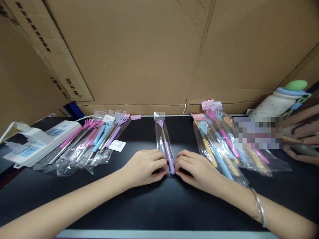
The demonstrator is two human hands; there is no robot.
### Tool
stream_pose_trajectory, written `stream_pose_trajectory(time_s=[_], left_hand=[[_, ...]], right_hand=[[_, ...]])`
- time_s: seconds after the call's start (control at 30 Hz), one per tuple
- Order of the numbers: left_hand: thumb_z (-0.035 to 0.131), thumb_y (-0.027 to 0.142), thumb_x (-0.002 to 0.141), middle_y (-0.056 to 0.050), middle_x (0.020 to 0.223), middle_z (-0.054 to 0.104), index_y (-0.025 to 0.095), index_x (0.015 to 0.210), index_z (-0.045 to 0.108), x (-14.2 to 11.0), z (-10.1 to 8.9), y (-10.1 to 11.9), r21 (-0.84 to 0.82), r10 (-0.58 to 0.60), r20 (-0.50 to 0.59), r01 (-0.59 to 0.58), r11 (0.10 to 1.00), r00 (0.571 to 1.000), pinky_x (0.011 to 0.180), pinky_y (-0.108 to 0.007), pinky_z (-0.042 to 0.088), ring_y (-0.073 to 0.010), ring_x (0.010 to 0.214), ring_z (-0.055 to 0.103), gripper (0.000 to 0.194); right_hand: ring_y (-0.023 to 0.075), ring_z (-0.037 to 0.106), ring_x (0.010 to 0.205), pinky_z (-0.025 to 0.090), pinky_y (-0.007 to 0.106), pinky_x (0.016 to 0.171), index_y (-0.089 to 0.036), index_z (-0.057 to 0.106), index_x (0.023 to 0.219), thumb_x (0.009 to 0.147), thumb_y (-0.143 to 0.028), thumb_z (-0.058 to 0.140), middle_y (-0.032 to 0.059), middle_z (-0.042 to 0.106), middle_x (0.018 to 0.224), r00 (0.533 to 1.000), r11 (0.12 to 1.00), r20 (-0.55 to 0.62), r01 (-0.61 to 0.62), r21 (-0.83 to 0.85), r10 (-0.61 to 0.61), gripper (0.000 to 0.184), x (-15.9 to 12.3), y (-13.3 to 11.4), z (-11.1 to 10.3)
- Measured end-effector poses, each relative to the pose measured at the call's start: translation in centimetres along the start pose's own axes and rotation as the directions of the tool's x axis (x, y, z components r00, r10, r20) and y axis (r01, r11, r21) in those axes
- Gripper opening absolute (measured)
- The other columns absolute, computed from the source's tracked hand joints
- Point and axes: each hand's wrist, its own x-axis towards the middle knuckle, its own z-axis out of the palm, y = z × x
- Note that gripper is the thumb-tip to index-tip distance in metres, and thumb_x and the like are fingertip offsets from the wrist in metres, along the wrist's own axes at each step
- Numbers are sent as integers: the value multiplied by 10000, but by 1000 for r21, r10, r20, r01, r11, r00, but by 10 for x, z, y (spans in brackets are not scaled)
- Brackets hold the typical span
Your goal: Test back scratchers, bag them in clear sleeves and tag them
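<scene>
A purple back scratcher (168, 156) in a clear plastic bag lies on the dark table, its claw head pointing away from me. My left hand (148, 167) has its fingers curled and pinched on the bag's left edge beside the handle. From the other side, my right hand (191, 167) is closed with its fingertips at the bag's right edge near the handle's end. Bagged back scratchers (113, 132) in pink, blue and purple lie in a pile to the left. Another pile of bagged back scratchers (219, 156), in yellow, blue and pink, lies just beyond my right hand.
A white power strip (40, 141) with plugs sits at the left. White labels (117, 145) lie on the left pile. A pale bottle (271, 103) with a green top stands back right, near another person's hand (302, 146). Cardboard (139, 53) walls the table's far edge.
</scene>
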Motion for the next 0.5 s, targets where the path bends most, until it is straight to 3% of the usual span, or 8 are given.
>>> stream_pose_trajectory(time_s=[0.17,0.5], left_hand=[[546,204,839,-3,870,621,193,769,563,1,6,-1,-250,-181,39,185,950,983,754,-261,418,-145,827,549,73],[569,203,820,4,810,550,175,672,491,1,16,-5,-346,-306,60,307,886,950,807,-302,380,-159,839,460,170]], right_hand=[[189,521,875,462,329,768,-193,534,821,863,-142,496,41,589,832,990,986,43,-135,100,131,76,2,3,4],[191,478,849,455,343,756,-189,484,786,869,-118,465,47,520,836,974,969,56,-226,98,222,111,1,1,16]])
